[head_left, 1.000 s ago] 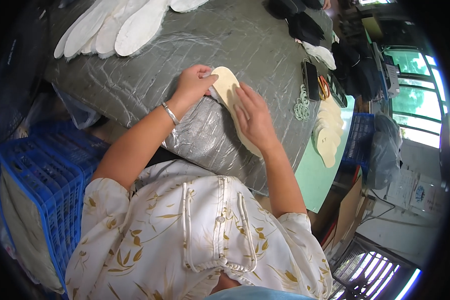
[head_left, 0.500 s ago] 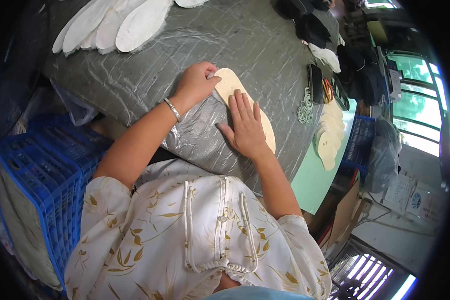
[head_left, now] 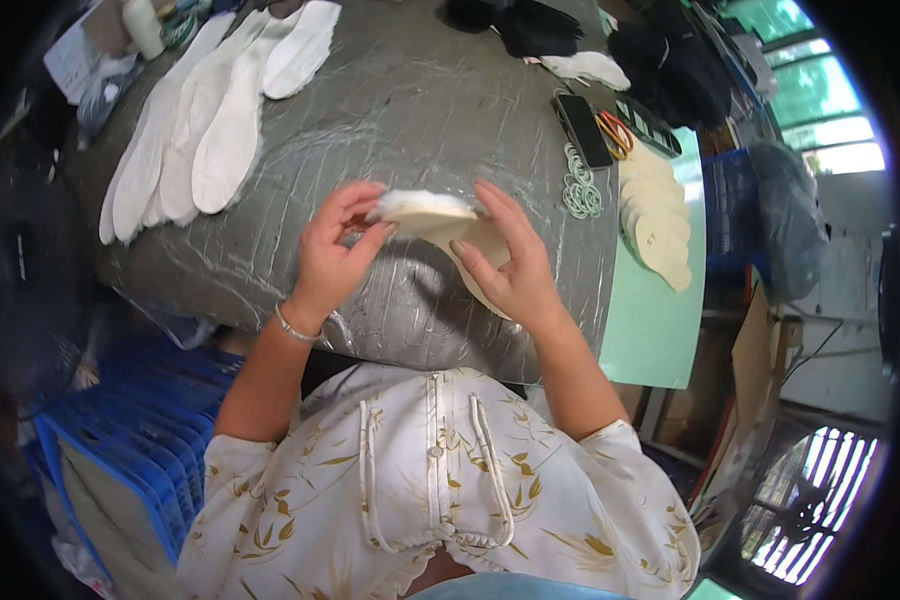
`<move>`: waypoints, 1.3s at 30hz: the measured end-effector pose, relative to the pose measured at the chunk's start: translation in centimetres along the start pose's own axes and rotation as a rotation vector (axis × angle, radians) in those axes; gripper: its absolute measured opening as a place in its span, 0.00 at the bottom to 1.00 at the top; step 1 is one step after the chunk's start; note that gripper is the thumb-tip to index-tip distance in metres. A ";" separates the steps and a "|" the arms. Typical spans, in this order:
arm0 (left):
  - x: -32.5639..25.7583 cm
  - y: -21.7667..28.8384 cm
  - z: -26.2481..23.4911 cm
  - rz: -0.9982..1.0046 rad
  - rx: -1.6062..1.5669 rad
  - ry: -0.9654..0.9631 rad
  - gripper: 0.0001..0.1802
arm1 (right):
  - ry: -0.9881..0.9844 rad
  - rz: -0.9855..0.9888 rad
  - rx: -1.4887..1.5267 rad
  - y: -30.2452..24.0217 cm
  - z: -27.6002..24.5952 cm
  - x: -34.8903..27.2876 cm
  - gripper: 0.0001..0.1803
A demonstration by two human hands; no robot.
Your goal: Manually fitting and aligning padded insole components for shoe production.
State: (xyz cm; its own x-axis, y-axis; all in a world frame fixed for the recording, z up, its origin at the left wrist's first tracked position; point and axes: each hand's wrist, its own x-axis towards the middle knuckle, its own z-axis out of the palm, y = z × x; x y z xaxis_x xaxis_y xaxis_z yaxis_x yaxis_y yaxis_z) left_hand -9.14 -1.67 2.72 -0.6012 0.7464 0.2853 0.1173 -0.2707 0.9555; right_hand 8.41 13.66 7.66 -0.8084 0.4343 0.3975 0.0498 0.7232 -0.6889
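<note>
A cream insole (head_left: 482,243) is lifted off the grey covered table and bent, its toe or heel end tipped up. White fluff shows along its far upper edge. At that edge's left corner, my left hand (head_left: 338,245) pinches it between thumb and fingers. My right hand (head_left: 520,262) grips the right side, thumb on the cream face and fingers round the outer edge. Several white fluffy insoles (head_left: 228,160) lie fanned out at the far left of the table.
The table (head_left: 400,120) has a wrinkled plastic cover. On its right lie green rubber bands (head_left: 582,185), a black phone (head_left: 582,130) and orange-yellow handles (head_left: 618,138). Cream insole pieces (head_left: 660,225) overlap on a green board (head_left: 660,340). A blue crate (head_left: 150,400) stands lower left.
The insole lay flat under my right palm; now both hands hold it raised and bent, its fluffy edge showing. The view has shifted, bringing more of the table's far left into sight.
</note>
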 end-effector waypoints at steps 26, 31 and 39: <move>3.0 4.5 3.2 -0.533 -0.411 -0.557 0.37 | 0.124 0.066 0.389 -3.0 -3.7 4.7 0.24; 3.8 4.9 1.3 -0.507 -0.147 -0.716 0.39 | 0.075 -0.071 0.158 -2.9 -5.1 4.2 0.22; 3.5 4.6 1.3 -0.653 -0.062 -0.923 0.32 | 0.004 -0.401 -0.089 -2.1 -3.0 1.8 0.26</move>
State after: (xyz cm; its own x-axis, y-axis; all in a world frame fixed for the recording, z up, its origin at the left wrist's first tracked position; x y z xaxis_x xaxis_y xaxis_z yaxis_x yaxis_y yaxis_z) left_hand -9.73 0.49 8.23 0.2831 0.9122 -0.2962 -0.0598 0.3250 0.9438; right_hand 8.55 14.53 11.67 -0.7716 0.1105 0.6265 -0.2184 0.8790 -0.4239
